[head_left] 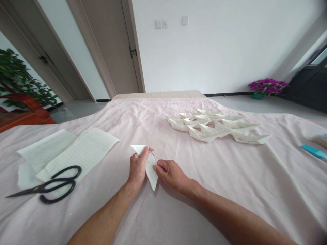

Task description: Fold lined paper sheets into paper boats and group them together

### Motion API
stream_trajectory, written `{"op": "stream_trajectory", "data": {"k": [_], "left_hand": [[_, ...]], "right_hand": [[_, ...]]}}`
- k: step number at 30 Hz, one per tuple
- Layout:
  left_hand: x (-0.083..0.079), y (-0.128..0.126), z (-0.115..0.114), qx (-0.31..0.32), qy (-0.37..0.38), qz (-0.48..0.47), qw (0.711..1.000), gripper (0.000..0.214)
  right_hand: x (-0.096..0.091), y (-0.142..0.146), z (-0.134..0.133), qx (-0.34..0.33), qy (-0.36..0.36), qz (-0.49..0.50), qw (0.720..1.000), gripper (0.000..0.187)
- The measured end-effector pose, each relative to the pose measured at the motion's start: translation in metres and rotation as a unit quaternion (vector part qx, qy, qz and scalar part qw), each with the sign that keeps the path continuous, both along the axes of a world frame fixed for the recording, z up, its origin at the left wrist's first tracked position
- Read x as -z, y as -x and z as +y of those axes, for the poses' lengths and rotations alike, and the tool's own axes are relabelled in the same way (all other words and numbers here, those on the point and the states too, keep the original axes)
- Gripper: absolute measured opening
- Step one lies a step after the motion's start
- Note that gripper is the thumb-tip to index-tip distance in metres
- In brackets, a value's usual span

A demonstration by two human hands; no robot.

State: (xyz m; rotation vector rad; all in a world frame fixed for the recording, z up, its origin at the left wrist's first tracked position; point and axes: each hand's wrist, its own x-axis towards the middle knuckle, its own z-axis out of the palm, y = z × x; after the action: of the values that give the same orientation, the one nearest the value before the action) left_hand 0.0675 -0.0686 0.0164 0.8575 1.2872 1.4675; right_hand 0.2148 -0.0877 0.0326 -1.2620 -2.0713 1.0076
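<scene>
A folded piece of lined white paper [150, 168] lies on the pink cloth [230, 177] in front of me, shaped like a narrow pointed strip. My left hand [137, 168] grips its upper left part, thumb over the top edge. My right hand [171, 174] presses its fingertips against the paper's right edge, fingers curled. Beyond them, to the right, several finished paper boats [217, 127] sit in a cluster on the cloth.
Black scissors [48, 186] lie at the left on loose lined sheets [76, 153]. A turquoise object [313, 151] rests at the far right edge. Behind are doors, a leafy plant [17, 81] and purple flowers [267, 85] on the floor.
</scene>
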Motion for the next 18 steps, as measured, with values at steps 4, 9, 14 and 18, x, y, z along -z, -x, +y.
{"op": "stream_trajectory", "data": {"k": [4,9,14,18], "left_hand": [[0.001,0.018,0.014,-0.107,-0.013,-0.017,0.994,0.047],[0.001,0.021,0.016,-0.047,0.010,-0.054,0.997,0.039],[0.000,0.004,0.007,0.028,0.044,-0.124,0.991,0.033],[0.001,0.004,0.007,0.054,0.058,-0.159,0.984,0.040]], "right_hand": [[-0.003,-0.003,-0.009,-0.047,0.062,0.015,0.997,0.031],[-0.005,-0.011,-0.005,0.065,-0.042,0.035,0.996,0.028],[0.001,-0.006,0.000,0.035,-0.210,-0.033,0.977,0.057],[0.009,-0.006,0.006,0.064,-0.193,-0.071,0.977,0.054]]}}
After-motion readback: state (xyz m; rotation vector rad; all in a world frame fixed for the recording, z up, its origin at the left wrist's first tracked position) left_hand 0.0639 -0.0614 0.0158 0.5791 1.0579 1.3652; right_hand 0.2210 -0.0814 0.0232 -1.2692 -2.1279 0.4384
